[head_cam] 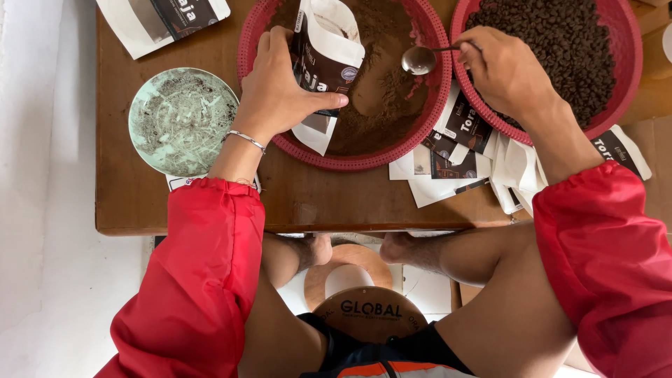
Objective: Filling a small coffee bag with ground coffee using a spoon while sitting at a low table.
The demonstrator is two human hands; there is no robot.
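Observation:
My left hand (280, 87) grips a white and dark brown pouch (324, 52), holding it upright with its mouth open inside a red basket (246, 42) of brown ground powder (385, 91). My right hand (505, 70) holds a metal spoon (420, 60) by its handle. The spoon's bowl hovers over the powder, just to the right of the pouch, and looks empty. Both arms wear red sleeves.
A second red basket (626, 84) at the right holds dark coffee beans (567, 42). Several empty pouches (462, 150) lie piled between the baskets. A pale green plate (180, 120) dusted with powder sits at the left. Another pouch (164, 19) lies top left on the wooden table (315, 203).

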